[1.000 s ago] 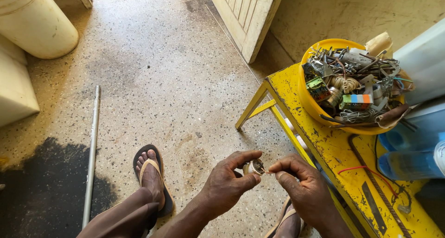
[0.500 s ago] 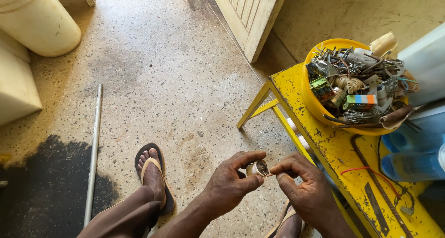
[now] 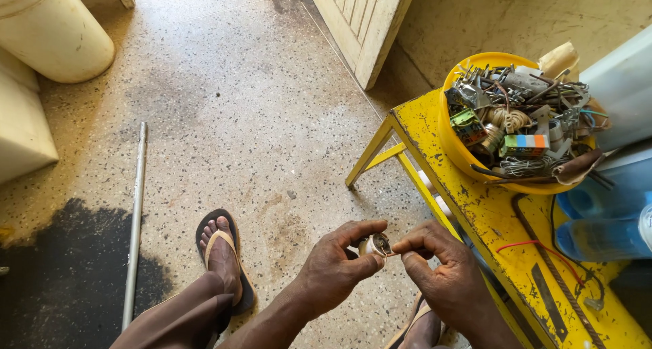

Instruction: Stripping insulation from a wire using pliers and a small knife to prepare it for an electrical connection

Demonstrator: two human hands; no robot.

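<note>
L hand (image 3: 336, 267) pinches small round part (image 3: 375, 244) to steady it w/ R hand (image 3: 441, 271) fingertips pinching its front edge, beside yellow table (image 3: 475, 206).

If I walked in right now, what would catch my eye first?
Probably the yellow bowl heaped with wires and metal scraps, on the worn yellow table at right. Next, at bottom centre, the left hand and right hand pinching a small round part between their fingertips. A long metal rod lies on the speckled floor at left.
</note>
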